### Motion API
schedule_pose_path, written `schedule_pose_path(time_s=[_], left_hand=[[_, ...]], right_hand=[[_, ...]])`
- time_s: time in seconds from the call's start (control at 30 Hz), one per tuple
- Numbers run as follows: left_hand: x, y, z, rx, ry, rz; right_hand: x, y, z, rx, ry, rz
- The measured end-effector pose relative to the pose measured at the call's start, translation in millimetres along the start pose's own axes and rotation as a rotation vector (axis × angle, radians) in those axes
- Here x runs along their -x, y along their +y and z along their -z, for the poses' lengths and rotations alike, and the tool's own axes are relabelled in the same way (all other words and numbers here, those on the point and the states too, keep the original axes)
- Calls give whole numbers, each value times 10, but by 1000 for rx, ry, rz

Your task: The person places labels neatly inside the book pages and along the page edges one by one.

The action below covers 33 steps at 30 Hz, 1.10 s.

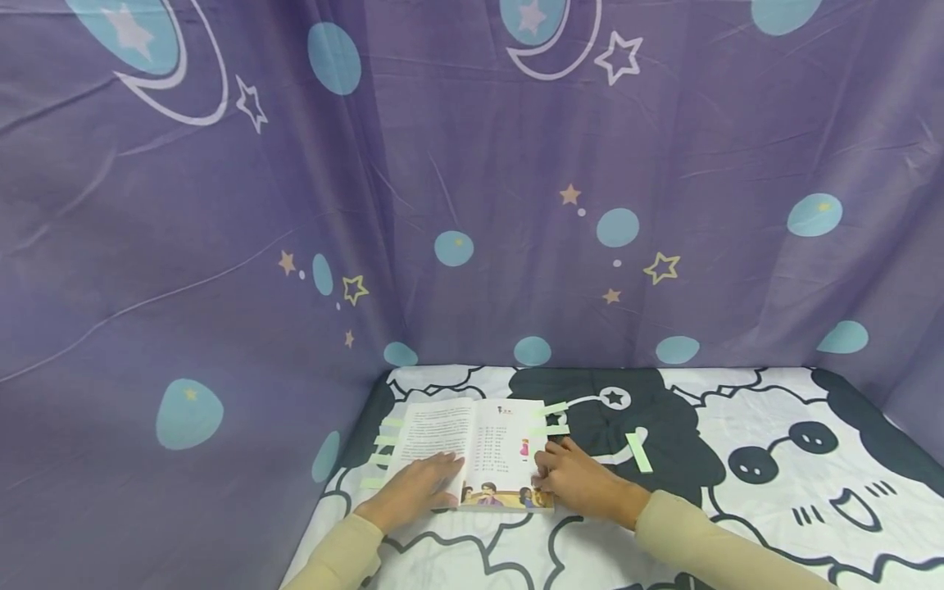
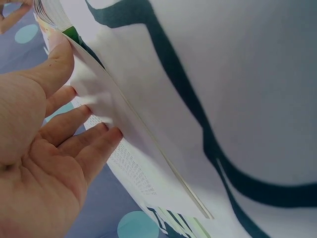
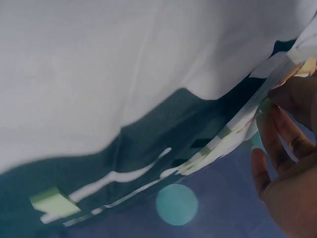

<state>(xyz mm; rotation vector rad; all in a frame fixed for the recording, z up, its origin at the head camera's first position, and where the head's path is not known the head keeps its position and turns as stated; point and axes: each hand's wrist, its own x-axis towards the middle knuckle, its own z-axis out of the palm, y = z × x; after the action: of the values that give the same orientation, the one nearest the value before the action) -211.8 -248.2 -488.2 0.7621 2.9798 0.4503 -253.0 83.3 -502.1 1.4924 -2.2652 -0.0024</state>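
An open book (image 1: 505,455) lies on the patterned cloth, printed text on its left page and a list with cartoon figures on its right page. My left hand (image 1: 422,485) rests on the lower left page with fingers spread fairly straight; the left wrist view shows the thumb (image 2: 62,57) at the book's lower edge. At the right page's edge, my right hand (image 1: 583,479) has its thumb and forefinger together, pinching a small green piece (image 3: 265,105) that looks like a sticky tab, mostly hidden by the fingers. Pale green sticky tabs (image 1: 555,429) stick out from both side edges of the book.
A loose pale green strip (image 1: 639,452) lies on the cloth right of the book. The black-and-white cartoon cloth (image 1: 782,426) covers the surface. Purple curtains (image 1: 516,164) with moons and stars hang behind and at the left.
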Motion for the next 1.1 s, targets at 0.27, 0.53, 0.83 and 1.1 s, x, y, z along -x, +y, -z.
schedule_pose_path(time_s=[0.27, 0.53, 0.83, 1.1], left_hand=[[53, -5, 17, -15, 23, -47], [99, -23, 4, -157, 91, -90], [234, -47, -16, -269, 185, -162], [346, -66, -1, -409, 403, -205]], right_hand=[[15, -146, -2, 175, -21, 100], [56, -131, -30, 150, 1, 68], [221, -138, -33, -19, 117, 26], [284, -106, 59, -183, 140, -32]])
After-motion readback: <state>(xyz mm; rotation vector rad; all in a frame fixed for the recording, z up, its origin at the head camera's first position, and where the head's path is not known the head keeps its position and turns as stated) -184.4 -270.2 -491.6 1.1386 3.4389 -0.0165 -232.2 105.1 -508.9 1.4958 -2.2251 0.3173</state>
